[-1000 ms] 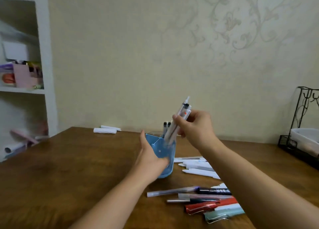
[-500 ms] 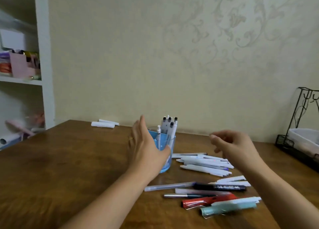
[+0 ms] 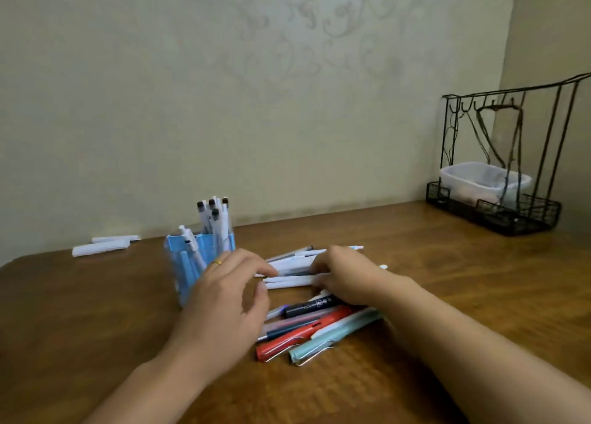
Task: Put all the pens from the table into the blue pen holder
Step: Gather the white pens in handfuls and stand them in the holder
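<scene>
The blue pen holder point(image 3: 179, 247) stands left of centre on the wooden table point(image 3: 96, 311), with several white pens point(image 3: 212, 212) upright in it. More white pens point(image 3: 287, 265) lie in a loose pile to its right. My right hand point(image 3: 345, 276) lies over this pile, fingers curled onto the pens. My left hand point(image 3: 224, 302) hovers just in front of the holder, fingers relaxed and stretched toward the same pile, holding nothing. Nearer me lie a black marker point(image 3: 310, 305), a red pen point(image 3: 287, 340) and a teal pen point(image 3: 319, 343), partly under my right wrist.
Two white rolled pieces point(image 3: 99, 247) lie at the back left by the wall. A black wire rack point(image 3: 499, 219) holding a clear plastic tub point(image 3: 473, 177) stands at the back right corner.
My right hand dropped a bunch of pens into the holder, then came down onto the white pens on the table. My left hand let go of the holder and moved right. The view turned right.
</scene>
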